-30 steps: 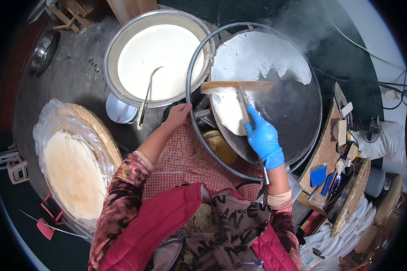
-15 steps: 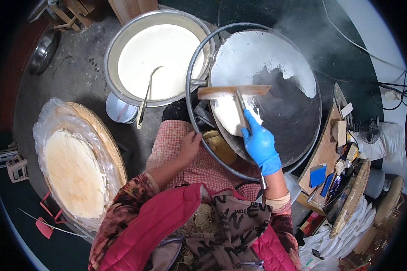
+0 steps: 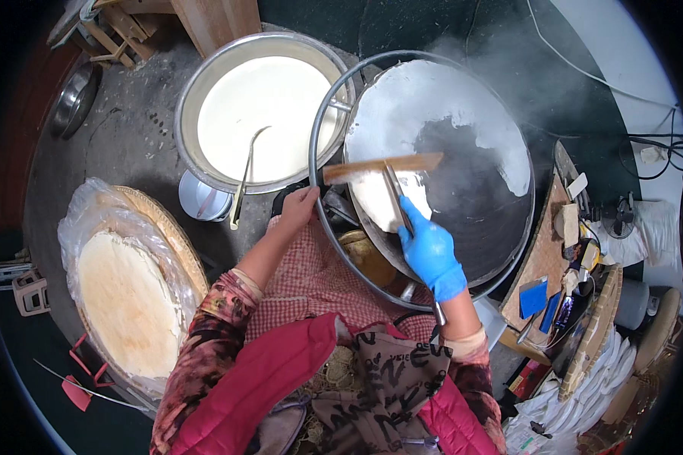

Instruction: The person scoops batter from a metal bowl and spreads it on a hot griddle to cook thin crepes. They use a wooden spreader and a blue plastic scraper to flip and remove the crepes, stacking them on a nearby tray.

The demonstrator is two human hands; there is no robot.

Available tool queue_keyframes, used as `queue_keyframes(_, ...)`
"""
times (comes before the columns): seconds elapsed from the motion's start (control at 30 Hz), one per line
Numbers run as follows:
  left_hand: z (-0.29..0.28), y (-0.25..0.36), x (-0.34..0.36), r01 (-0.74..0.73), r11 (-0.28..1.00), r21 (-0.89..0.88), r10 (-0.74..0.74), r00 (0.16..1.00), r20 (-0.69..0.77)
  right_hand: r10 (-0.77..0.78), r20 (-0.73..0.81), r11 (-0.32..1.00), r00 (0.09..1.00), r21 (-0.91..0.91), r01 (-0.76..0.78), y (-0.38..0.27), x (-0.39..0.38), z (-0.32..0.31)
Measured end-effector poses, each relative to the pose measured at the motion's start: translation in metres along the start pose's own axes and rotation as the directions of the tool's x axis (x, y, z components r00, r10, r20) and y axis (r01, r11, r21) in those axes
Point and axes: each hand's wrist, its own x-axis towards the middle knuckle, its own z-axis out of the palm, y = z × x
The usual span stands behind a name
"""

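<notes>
My right hand, in a blue glove, grips the handle of a wooden T-shaped spreader whose blade lies across white batter on a large round dark griddle. The batter covers the griddle's upper and left parts; steam rises from it. My bare left hand rests on the metal ring that runs around the griddle's left edge. A big steel pot of white batter with a ladle in it stands just left of the griddle.
A round woven tray lined with clear plastic holds stacked thin pancakes at the lower left. A cluttered board with small tools and blue items sits right of the griddle. A metal bowl lies far left.
The spreader has swept leftward and lower across the griddle, widening the batter. My left hand dropped from beside the pot, then came up to the metal ring.
</notes>
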Motion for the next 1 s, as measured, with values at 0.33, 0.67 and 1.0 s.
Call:
queue_keyframes(0.33, 0.058, -0.046, -0.100, 0.121, 0.976, -0.183, -0.123, 0.992, -0.003, 0.119, -0.023, 0.984, 0.993, 0.134, -0.115, 0.019, -0.023, -0.023)
queue_keyframes(0.67, 0.010, -0.025, -0.023, -0.091, 0.983, 0.159, 0.085, 0.995, 0.049, 0.305, 0.114, 0.952, 0.946, -0.021, -0.304, 0.029, -0.060, -0.040)
queue_keyframes(1.0, -0.007, 0.006, -0.015, 0.064, 0.998, -0.005, -0.064, 0.997, 0.042, 0.119, 0.014, 0.993, 0.993, -0.005, -0.119, 0.011, -0.040, -0.012)
